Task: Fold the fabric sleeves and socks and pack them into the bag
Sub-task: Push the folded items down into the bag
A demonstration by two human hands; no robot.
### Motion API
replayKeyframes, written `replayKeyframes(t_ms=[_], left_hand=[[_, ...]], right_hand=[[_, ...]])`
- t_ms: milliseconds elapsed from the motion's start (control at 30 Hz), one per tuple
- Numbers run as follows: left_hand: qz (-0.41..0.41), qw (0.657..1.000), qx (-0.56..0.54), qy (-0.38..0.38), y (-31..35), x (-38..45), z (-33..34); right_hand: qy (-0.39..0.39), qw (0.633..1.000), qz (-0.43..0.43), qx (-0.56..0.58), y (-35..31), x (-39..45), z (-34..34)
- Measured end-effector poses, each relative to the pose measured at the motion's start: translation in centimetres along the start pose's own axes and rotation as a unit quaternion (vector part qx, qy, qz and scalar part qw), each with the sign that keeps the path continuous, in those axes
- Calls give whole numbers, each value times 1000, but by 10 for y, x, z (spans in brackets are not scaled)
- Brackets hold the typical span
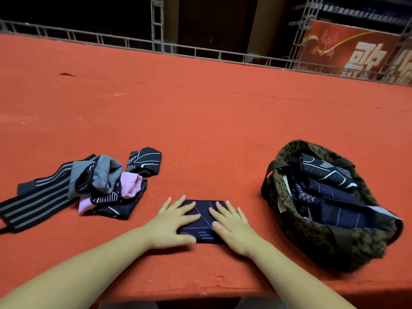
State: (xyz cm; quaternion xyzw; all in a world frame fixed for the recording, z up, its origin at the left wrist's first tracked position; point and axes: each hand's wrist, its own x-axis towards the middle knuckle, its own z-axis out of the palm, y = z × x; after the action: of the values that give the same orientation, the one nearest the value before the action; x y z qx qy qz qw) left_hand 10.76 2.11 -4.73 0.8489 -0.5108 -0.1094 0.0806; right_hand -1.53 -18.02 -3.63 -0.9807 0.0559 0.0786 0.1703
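A red felt-like cloth (200,108) covers the table, creased in thin lines across the far side. Behind it runs a metal truss rail (156,44), and a red banner with pale characters (356,54) stands at the far right.

At the near edge, between both hands, lies a folded sleeve (204,221), a flat dark rectangle of quilted knit with purple lines. The left hand (171,221) lies flat on its left part with fingers straight and spread, gripping nothing. The right hand (231,226) presses its right part the same way, fingers straight and apart.

To the left, well apart from the hands, sits a loose pile (107,186) of crumpled pieces: black with white lines, grey ribbed, pale pink. A long black strap with grey stripes (33,201) trails from it toward the left edge.

To the right stands a soft leopard-print bag (312,237) with dark handles, its mouth open and slumped, with folded dark pieces (330,197) lying inside.
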Motion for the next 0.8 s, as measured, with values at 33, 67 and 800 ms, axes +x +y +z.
replayKeyframes(t_ms=[33, 67, 800], left_hand=[[16, 1000, -2, 0, 0, -5, -1], [24, 1000, -3, 4, 0, -9, 0], [-172, 868, -425, 191, 36, -28, 1]], right_hand=[[1, 1000, -15, 12, 5, -4, 0], [3, 999, -32, 20, 9, -9, -1], [258, 907, 91, 321, -14, -24, 14]])
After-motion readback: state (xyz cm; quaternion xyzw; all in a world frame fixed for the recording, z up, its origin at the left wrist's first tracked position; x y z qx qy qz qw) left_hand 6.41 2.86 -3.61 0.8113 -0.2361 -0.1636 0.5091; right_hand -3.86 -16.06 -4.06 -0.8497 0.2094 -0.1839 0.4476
